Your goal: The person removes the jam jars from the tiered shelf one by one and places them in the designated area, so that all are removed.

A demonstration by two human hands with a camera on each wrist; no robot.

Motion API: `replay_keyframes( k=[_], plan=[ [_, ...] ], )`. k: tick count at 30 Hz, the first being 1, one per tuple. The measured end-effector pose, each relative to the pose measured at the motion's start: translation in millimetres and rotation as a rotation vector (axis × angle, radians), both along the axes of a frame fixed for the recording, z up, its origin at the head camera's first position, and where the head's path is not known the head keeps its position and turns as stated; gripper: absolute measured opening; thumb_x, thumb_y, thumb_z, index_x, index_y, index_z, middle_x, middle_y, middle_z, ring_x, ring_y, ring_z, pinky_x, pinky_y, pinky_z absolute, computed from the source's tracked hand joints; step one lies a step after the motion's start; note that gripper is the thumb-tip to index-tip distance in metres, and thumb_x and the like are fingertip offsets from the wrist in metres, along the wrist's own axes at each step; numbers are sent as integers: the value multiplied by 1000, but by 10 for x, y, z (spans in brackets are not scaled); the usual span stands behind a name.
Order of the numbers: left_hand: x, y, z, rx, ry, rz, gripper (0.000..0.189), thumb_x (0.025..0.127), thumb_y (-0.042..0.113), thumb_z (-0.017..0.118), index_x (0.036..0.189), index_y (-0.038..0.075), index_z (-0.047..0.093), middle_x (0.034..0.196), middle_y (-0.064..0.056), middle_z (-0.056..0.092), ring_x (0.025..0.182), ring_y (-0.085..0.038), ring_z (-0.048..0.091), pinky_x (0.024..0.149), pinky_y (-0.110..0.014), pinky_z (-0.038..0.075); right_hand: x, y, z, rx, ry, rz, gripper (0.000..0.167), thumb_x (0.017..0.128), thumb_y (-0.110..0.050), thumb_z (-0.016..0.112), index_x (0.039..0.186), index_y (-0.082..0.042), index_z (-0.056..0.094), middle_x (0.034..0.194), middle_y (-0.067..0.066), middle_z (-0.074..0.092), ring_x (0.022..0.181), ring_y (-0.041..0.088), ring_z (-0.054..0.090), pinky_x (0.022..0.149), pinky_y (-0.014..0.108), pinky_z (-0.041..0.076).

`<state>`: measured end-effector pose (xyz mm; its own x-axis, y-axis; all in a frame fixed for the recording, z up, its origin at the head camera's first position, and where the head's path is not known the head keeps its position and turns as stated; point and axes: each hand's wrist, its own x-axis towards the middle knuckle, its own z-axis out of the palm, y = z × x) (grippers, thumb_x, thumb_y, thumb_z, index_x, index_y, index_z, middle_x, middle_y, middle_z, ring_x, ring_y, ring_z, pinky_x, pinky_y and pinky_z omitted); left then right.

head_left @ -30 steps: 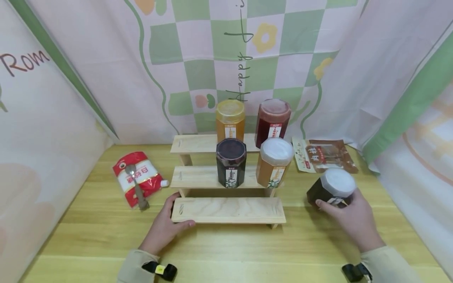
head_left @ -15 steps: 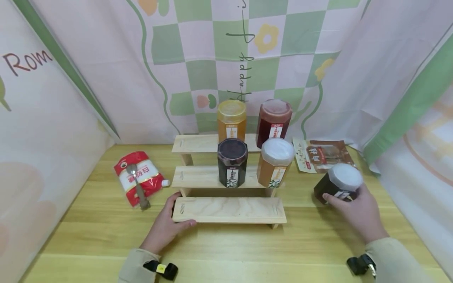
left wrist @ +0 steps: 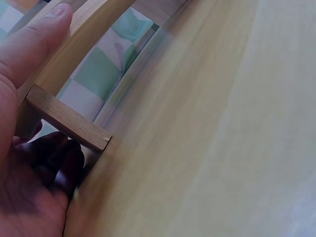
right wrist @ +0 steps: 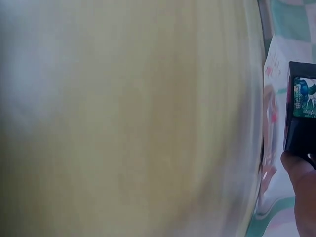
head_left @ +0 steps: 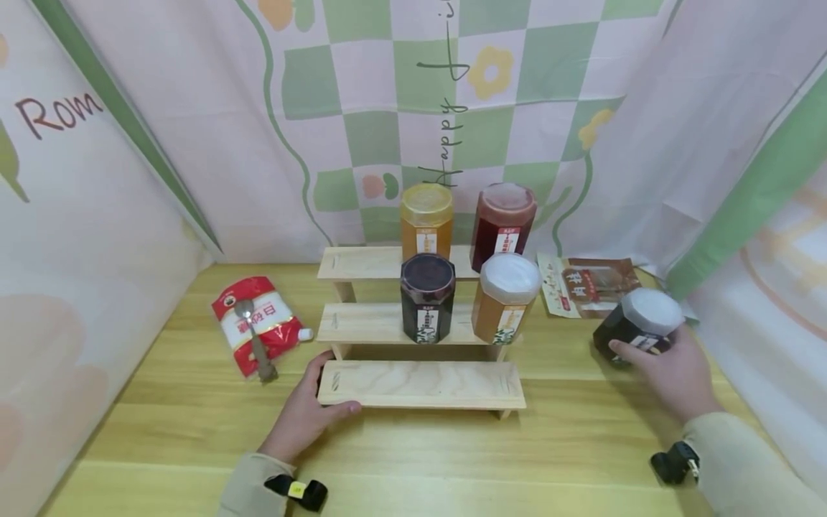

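At the right, my right hand (head_left: 681, 377) holds a dark jar (head_left: 623, 332) with a white lid, tilted and lifted over the table. In the right wrist view this jar (right wrist: 300, 136) shows only at the right edge. My left hand (head_left: 298, 418) grips the left end of the lowest step of a three-step wooden stand (head_left: 423, 382). Its thumb lies on the board's front edge, and the fingers curl behind the end support in the left wrist view. The middle step bears a dark purple jar (head_left: 428, 301) and an amber jar (head_left: 507, 301). Behind them stand a yellow jar (head_left: 427, 219) and a red jar (head_left: 504, 226).
Left of the stand, a spoon (head_left: 257, 345) lies on a red and white pouch (head_left: 274, 316) with a white spout. A flat brown packet (head_left: 591, 283) lies at the back right, behind the held jar. Patterned cloth (head_left: 362, 79) hangs around the table (head_left: 452, 459).
My right hand has carried the dark jar to the right and farther back, toward the brown packet. The left hand keeps its place on the stand. The whole view has shifted slightly.
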<state>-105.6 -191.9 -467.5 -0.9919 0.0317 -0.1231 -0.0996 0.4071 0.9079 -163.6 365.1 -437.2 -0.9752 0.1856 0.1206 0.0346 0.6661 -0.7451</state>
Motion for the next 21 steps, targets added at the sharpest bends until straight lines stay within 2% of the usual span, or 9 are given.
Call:
replay_keyframes(
  k=[10, 21],
  plan=[
    [-6, 2, -21, 1, -6, 5, 111, 67, 44, 92, 155, 20, 29, 149, -12, 47, 132, -33, 48, 112, -57, 35, -131, 198, -45, 34, 5, 5, 100, 86, -43, 79, 155, 4, 23, 143, 39, 40, 123, 59, 42, 95, 75, 34],
    [-6, -8, -5, 5, 14, -6, 105, 70, 39, 92, 153, 20, 31, 143, -11, 52, 127, -31, 53, 109, -56, 40, -270, 304, -83, 41, -50, -17, 107, 86, -50, 76, 157, 2, 15, 148, 40, 33, 126, 63, 37, 94, 78, 31]
  ],
)
